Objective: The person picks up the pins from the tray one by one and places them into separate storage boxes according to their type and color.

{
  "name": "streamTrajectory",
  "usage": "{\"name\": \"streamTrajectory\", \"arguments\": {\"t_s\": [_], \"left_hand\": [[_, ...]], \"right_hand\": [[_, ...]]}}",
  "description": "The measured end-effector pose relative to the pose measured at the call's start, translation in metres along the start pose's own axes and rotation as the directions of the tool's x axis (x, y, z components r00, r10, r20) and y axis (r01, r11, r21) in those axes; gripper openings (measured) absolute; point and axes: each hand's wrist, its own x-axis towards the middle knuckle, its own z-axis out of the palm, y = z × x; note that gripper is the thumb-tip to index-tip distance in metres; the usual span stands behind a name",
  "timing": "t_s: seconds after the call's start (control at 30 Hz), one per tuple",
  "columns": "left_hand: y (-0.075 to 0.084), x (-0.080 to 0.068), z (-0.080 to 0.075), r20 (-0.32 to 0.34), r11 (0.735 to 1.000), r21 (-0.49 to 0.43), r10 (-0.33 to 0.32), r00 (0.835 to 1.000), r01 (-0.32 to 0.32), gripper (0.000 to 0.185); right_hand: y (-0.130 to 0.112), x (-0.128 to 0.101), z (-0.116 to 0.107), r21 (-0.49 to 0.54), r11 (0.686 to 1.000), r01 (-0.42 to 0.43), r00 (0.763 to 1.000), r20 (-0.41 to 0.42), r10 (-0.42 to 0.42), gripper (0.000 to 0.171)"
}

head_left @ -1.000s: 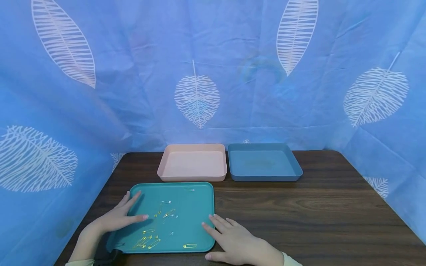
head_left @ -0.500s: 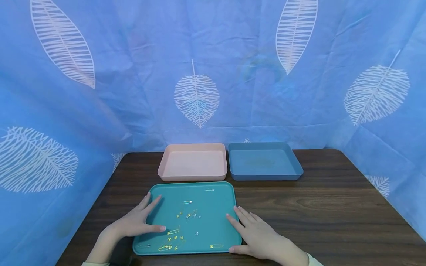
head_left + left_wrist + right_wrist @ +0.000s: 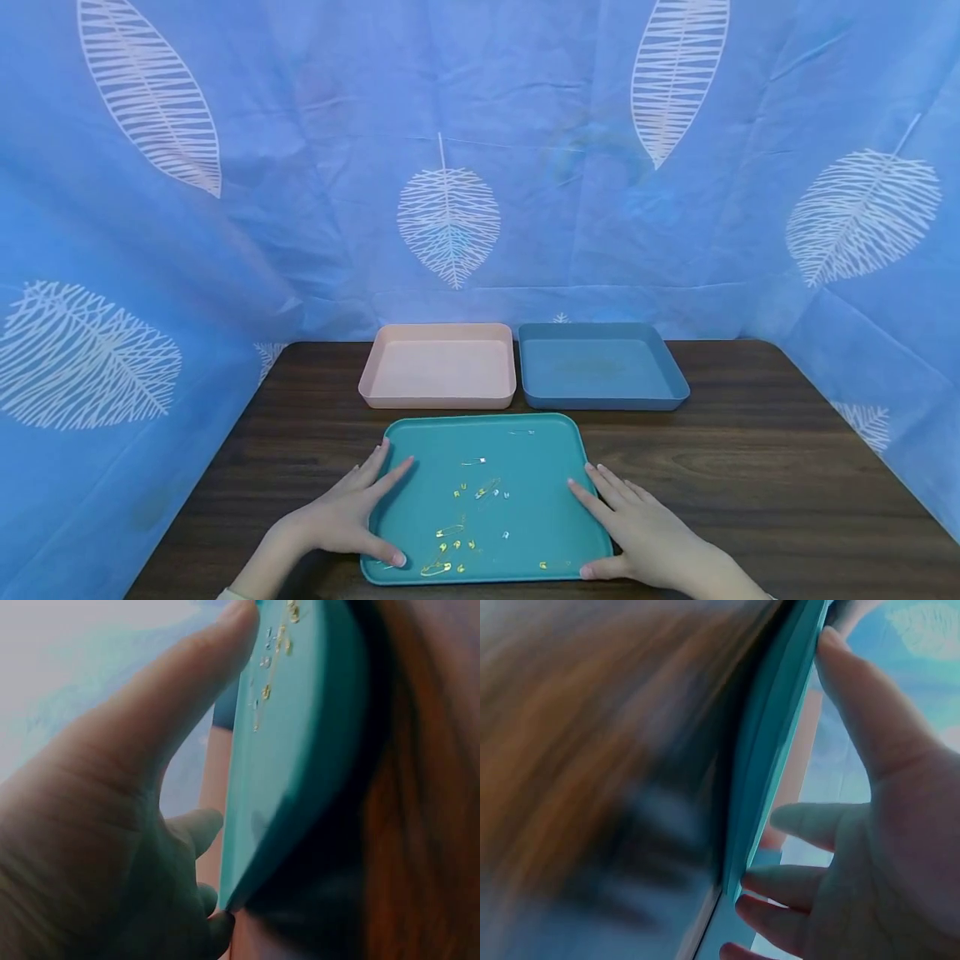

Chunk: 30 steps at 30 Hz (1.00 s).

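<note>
Bracing a flat teal plastic tray (image 3: pixel 525 533) of small gold safety pins (image 3: pixel 468 500) on the dark wooden table (image 3: pixel 750 483), left hand (image 3: pixel 345 517) and right hand (image 3: pixel 645 533) spread, fingers pressing its side edges, just before the pink and blue trays

Pink tray (image 3: pixel 438 369) beside blue tray (image 3: pixel 600 367)

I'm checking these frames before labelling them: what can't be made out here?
- Small gold safety pins on the teal plastic tray: head view, too small to count.
- Dark wooden table: right wrist view, smeared by blur.
- Left hand: head view, wrist cut off by the bottom edge.
- Right hand: head view, palm side hidden against the tray's edge.
</note>
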Motion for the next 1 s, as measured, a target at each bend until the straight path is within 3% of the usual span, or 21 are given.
{"name": "streamTrajectory", "arguments": {"t_s": [0.2,0.5,0.77,1.0], "left_hand": [[0.007,0.007,0.009,0.041,0.996,0.03,0.083,0.996,-0.084,0.118],[0.018,0.031,0.014,0.125,0.982,0.06,0.168,0.978,-0.177,0.122],[0.024,0.045,0.01,0.15,0.978,0.131,0.143,0.978,-0.163,0.124],[0.026,0.051,0.003,0.164,0.982,0.137,0.108,0.981,-0.131,0.123]], "right_hand": [[0.014,-0.017,-0.003,0.041,0.999,-0.023,0.999,0.03,0.022,0.102],[0.025,-0.027,-0.01,0.039,0.997,-0.069,0.997,0.034,0.068,0.107],[0.029,-0.024,-0.012,0.049,0.995,-0.089,0.996,0.02,0.088,0.11],[0.029,-0.018,-0.015,0.003,0.994,-0.114,0.993,0.015,0.114,0.113]]}}
